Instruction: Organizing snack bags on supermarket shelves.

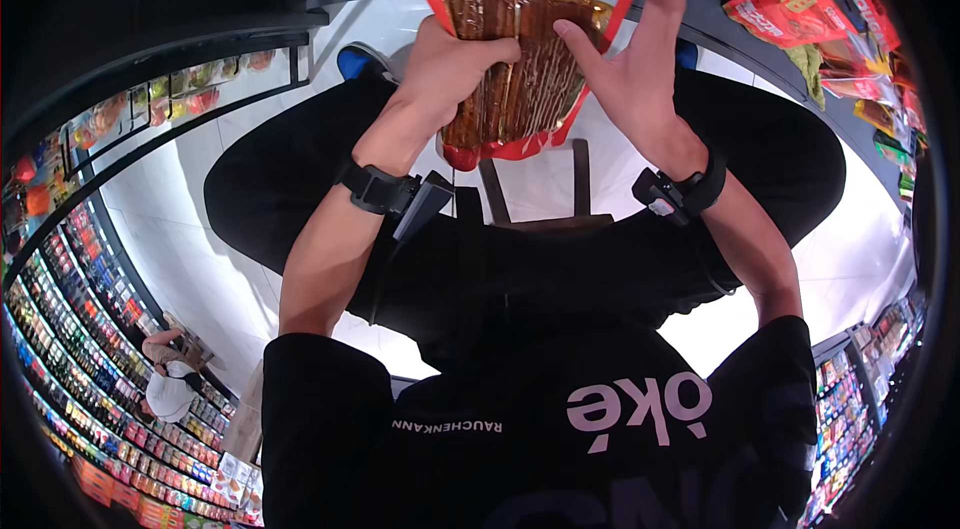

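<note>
A large plastic snack packet [525, 63] with red edges is held up in front of me, above the gap between my knees. Long brown pieces show through its clear lower part, and a pale panel above bears printed writing. My left hand [457, 75] grips the packet's left side, its thumb across the front and its other fingers hidden behind. On the right side, my right hand [637, 63] lays its thumb over the clear part. The fingers of that hand extend up along the packet's right edge, their tips partly hidden. The packet's top runs out of view.
Red snack bags [787, 7] crowd a dark shelf at upper right. A black metal frame [217, 52] stands at left. Stocked shelves [97, 349] curve along the lower left, where a person [169, 386] sits. Beneath the packet is a dark stool-like frame [555, 221].
</note>
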